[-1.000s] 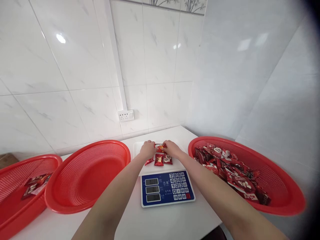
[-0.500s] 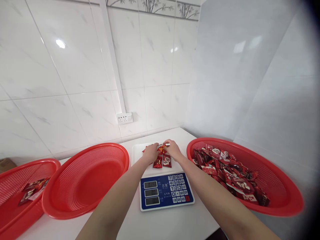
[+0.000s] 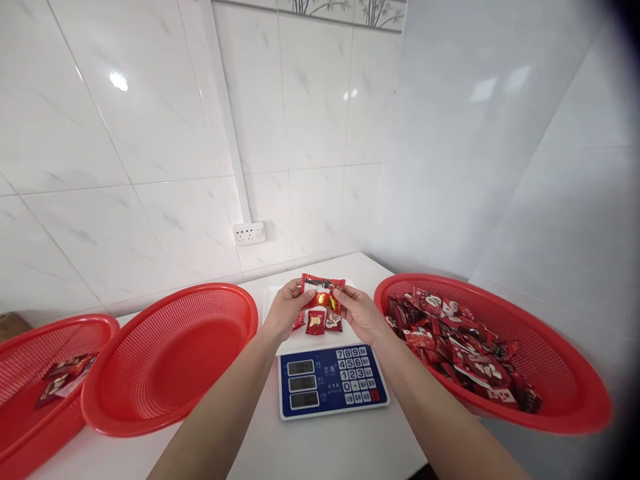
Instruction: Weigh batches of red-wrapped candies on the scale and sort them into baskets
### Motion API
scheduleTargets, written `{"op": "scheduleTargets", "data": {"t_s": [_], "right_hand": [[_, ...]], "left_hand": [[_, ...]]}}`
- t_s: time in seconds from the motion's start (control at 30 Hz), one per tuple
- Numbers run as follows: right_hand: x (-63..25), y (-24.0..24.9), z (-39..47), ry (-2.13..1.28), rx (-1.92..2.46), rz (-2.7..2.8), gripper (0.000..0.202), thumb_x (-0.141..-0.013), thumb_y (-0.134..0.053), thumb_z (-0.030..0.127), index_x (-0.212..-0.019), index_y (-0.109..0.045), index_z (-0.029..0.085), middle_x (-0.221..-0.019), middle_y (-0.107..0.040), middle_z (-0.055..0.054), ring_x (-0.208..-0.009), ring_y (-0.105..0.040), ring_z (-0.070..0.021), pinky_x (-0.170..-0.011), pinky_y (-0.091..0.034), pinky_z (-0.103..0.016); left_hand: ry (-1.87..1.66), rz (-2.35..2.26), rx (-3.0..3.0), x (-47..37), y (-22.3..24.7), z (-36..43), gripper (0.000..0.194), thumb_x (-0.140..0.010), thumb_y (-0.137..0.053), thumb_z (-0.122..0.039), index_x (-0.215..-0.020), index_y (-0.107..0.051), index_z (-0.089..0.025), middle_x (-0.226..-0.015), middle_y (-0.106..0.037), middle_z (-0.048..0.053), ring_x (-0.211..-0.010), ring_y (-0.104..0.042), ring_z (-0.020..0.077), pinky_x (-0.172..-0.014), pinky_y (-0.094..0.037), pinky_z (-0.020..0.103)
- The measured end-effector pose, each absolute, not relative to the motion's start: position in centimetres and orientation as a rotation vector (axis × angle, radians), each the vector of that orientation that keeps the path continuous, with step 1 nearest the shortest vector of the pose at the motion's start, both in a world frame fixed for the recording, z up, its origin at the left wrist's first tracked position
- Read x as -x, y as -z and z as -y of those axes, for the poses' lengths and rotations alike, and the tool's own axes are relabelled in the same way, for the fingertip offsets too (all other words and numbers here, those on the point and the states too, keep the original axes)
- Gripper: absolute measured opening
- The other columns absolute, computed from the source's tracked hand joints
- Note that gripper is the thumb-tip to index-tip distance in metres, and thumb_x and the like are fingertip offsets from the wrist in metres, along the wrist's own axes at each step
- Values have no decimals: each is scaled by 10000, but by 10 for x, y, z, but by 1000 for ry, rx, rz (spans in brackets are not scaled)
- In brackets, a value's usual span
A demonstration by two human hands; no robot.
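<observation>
A red snack packet (image 3: 324, 285) with a gold patch is held up between both hands above the scale's white pan. My left hand (image 3: 289, 308) is closed on its left end, thumb in front. On the right end my right hand (image 3: 361, 312) pinches it the same way. Below it, small red packets lie on the pan, among them a red packet with pale lettering (image 3: 315, 323) and a red packet with a white patch (image 3: 333, 321). The digital scale (image 3: 333, 381) has a blue keypad panel with lit displays, nearer to me.
At the right stands a red basket (image 3: 565, 400) piled with red packets. A red basket (image 3: 170, 360) showing only its bare floor is left of the scale; another red basket (image 3: 100, 325) with a few packets sits farther left. A socket (image 3: 249, 233) is on the tiled wall.
Both hands have come up from the packets on the pan and now hold the larger red packet stretched between them. The top display reading has changed.
</observation>
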State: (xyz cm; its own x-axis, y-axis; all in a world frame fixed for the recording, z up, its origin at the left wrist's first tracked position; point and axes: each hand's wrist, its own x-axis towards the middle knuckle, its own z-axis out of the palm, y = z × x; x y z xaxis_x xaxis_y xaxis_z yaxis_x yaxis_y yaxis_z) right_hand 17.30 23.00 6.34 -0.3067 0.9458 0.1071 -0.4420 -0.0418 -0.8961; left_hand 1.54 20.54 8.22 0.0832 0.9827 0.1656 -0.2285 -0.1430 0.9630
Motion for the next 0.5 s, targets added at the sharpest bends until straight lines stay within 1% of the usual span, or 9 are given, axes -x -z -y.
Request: {"op": "scheduleTargets", "data": {"t_s": [0.07, 0.17, 0.27, 0.33, 0.43, 0.5], "right_hand": [[-174, -63, -225, -1544, 653, 1124, 300, -645, -733, 387, -870, -670, 198, -842, -694, -22, -806, -630, -190, -769, -493, -340], [-170, -65, -217, -1441, 643, 1158, 290, -673, -707, 409, -874, -671, 204, -825, -694, -20, -810, -626, -200, -786, -485, -362], [-168, -66, -210, -1389, 629, 1223, 286, -714, -672, 415, -913, -657, 210, -886, -689, -30, -844, -619, -198, -796, -476, -361], [-168, -66, -209, -1375, 622, 1267, 288, -715, -677, 401, -933, -650, 215, -907, -684, -27, -853, -612, -185, -798, -468, -343], [-170, -62, -211, -1356, 662, 1269, 234, -682, -708, 381, -819, -659, 198, -792, -677, -8, -765, -609, -160, -745, -471, -309], [-169, -60, -212, -1368, 687, 1202, 221, -665, -717, 386, -744, -651, 191, -719, -663, 3, -702, -603, -150, -702, -474, -298]], "left_hand": [[-1314, -857, -1164, -16, -83, -196, 359, -674, -725, -355, -961, -606, -175, -937, -689, 61, -833, -651, 172, -771, -503, 304], [-1258, -834, -1150, -20, -84, -187, 335, -712, -695, -363, -972, -622, -165, -974, -681, 82, -861, -648, 181, -785, -503, 322], [-1268, -855, -1164, -24, -85, -183, 328, -705, -706, -337, -977, -632, -168, -946, -687, 69, -860, -644, 182, -785, -496, 318], [-1295, -877, -1176, -24, -86, -181, 315, -676, -732, -305, -945, -643, -168, -903, -692, 50, -847, -643, 179, -789, -485, 307], [-1288, -890, -1184, -22, -87, -178, 330, -642, -758, -283, -927, -653, -156, -847, -694, 45, -822, -645, 189, -792, -477, 320], [-1288, -887, -1161, -24, -86, -175, 357, -652, -750, -311, -958, -639, -163, -880, -691, 51, -839, -642, 191, -798, -478, 331]]}}
